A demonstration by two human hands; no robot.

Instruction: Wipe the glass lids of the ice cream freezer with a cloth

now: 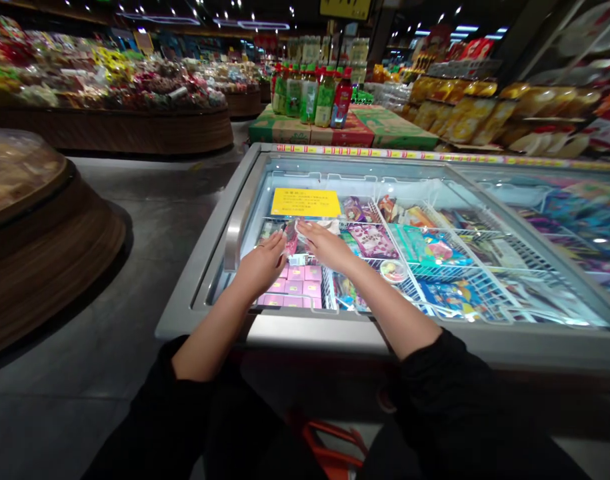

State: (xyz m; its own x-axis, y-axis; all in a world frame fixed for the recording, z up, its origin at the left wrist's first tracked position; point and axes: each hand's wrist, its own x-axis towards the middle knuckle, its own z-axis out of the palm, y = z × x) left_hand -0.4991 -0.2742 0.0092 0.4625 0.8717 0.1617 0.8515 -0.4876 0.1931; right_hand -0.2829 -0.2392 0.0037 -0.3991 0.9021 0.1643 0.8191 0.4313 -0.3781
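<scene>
My left hand [261, 268] reaches over the left section of a glass-topped chest freezer [305, 330], fingers stretched out, a ring on one of them. Opposite it, my right hand [329, 247] lies palm down with its fingers extended toward the left one. Between the two hands shows a small pink and clear packet [291, 241] and a white barcode label [299, 259]. Whether my hands touch the packet or rest on glass above it, I cannot tell. Pink boxes [293, 288] sit just below my hands. Beyond the fingertips is a yellow sign [305, 203] with printed text.
A curved handle [236, 230] stands at the freezer's left side. Wire baskets hold a purple-and-white bag [373, 240], a teal bag [417, 248] and a round tub [393, 271]. Bottles [309, 97] stand on cartons behind. An orange-red object [335, 443] is low in front of me.
</scene>
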